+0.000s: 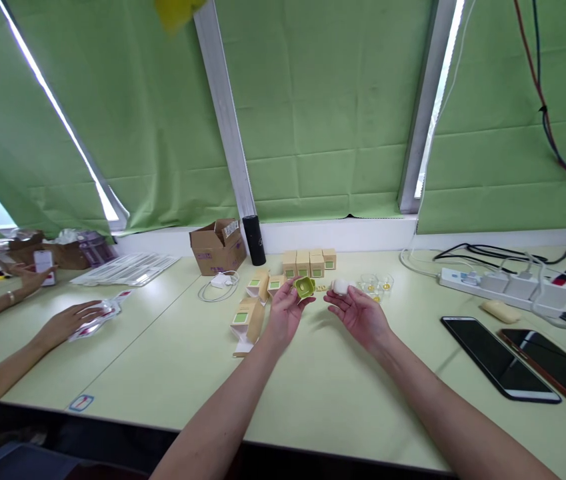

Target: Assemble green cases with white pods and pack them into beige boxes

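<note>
My left hand is closed on a small green open holder, its hollow side facing me. A little to the right, my right hand grips a small white rounded piece in its fingertips; its exact kind is not clear. The two pieces are apart, held above the table. Behind my right hand stand several small clear glass cups with yellow bits in them. Left of my left hand are opened kraft boxes with green windows, the nearest box lying with its flap out. Similar closed boxes stand in a row behind.
A cardboard carton, a black bottle and a white charger with cable are at the back. On the right lie phones and a power strip. At left, another person's hand rests on clear packets.
</note>
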Demonstrator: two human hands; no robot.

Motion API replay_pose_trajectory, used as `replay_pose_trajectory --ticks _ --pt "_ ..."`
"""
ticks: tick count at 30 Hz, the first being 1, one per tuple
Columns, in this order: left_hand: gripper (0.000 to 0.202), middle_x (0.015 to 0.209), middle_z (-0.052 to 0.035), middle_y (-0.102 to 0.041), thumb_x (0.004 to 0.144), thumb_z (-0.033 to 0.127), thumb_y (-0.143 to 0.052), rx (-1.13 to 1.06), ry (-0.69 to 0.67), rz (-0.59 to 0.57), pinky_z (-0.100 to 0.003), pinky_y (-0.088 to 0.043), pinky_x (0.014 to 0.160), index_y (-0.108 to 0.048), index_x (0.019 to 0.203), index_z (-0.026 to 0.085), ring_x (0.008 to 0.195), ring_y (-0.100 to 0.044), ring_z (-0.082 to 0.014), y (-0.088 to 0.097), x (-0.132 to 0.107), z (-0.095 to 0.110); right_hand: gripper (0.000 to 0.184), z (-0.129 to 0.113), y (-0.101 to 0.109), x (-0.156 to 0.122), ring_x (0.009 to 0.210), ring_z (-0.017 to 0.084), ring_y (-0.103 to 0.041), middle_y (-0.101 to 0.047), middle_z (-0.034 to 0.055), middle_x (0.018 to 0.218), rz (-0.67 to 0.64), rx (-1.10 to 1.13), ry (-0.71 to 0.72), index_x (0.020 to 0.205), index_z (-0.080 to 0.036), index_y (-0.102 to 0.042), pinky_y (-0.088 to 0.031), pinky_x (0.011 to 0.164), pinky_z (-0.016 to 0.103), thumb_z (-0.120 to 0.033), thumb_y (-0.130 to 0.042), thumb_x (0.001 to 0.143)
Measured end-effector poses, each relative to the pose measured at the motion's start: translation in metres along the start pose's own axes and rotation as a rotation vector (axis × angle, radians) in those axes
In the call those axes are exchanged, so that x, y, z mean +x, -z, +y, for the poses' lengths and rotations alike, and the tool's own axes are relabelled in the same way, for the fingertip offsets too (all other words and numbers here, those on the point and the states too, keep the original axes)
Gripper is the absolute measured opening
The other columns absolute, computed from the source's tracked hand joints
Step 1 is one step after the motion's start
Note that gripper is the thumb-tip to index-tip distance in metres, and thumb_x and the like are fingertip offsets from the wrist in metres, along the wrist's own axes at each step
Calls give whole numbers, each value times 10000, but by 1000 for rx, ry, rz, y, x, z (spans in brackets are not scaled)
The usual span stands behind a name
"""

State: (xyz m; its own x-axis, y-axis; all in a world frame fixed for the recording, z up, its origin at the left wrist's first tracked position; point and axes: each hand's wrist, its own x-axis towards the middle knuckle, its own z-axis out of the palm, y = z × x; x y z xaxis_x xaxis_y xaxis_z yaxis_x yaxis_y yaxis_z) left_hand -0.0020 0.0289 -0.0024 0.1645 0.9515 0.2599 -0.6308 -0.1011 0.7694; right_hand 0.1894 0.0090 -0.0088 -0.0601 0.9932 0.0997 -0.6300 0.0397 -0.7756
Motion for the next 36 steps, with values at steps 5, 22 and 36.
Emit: replay_pose_trajectory --ticks 5,22,36 --pt "295 1175 -77 -705 859 256 -734 9 6 -15 -424 -520 996 -692 1148 216 1067 -655 -219 -1 -1 1 287 -5 -4 -7 953 258 -748 -787 36 977 -43 23 31 962 -276 -701 -576 860 430 -370 -837 728" --pt "345 1124 -81 -719 829 315 -774 64 -3 -47 -476 -515 1022 -699 1150 215 1051 -669 -239 0 0 -3 370 -12 -18 -19 1008 243 -703 -724 12 1022 -96 -44 117 960 -278 -714 -564 956 458 -263 -890 635" --pt "380 1091 -83 -729 834 358 -800 144 -32 -77 -406 -540 954 -705 1166 198 997 -683 -226 -1 -1 -7 445 -7 -21 -17 858 196 -666 -710 40 1006 -61 -145 153 1011 -230 -734 -537 774 347 -328 -925 621"
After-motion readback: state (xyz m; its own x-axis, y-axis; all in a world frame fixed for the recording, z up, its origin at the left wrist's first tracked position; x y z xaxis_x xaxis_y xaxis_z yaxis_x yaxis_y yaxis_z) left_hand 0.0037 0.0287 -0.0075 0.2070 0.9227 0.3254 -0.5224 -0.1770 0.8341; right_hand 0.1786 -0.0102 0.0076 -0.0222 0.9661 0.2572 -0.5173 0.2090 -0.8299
